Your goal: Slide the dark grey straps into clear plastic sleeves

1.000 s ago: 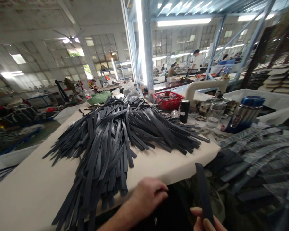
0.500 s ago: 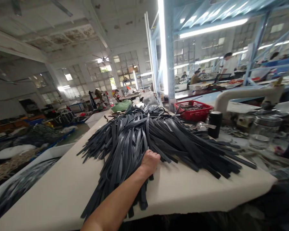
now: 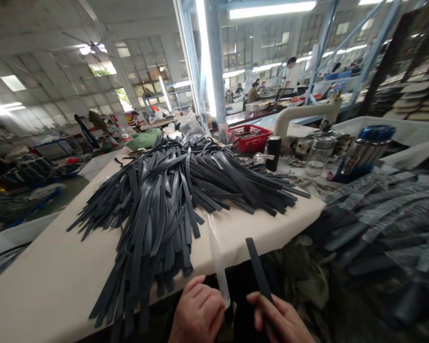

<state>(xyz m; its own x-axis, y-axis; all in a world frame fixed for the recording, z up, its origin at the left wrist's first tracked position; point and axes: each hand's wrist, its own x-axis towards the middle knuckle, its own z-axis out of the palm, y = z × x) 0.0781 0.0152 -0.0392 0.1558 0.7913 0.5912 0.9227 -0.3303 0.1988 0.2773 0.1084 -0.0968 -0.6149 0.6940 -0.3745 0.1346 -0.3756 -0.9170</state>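
Observation:
A big heap of black flat strips [image 3: 157, 190] fans out over the cream-covered table [image 3: 39, 281], some ends hanging past the near edge. My left hand [image 3: 198, 312] is curled into a fist just off that edge; what it holds, if anything, is hidden. Right beside its fingers, a translucent plastic strip [image 3: 219, 271] hangs down from the tabletop. Between thumb and fingers, my right hand [image 3: 277, 317] grips one black strip [image 3: 258, 264], whose free end points up and away from me. Both hands are at the bottom of the view, a short gap apart.
Behind the heap stand a red basket [image 3: 248, 138] and a green bag [image 3: 145, 139]. To the right are a black can [image 3: 273, 153], a glass jar [image 3: 320, 156], a blue-topped flask [image 3: 366, 152] and plastic-wrapped dark strips [image 3: 375, 224]. People sit and stand far back.
The view has swung right. My left hand has left the heap and come back to the table's near edge. My right hand has come into view holding a black strip.

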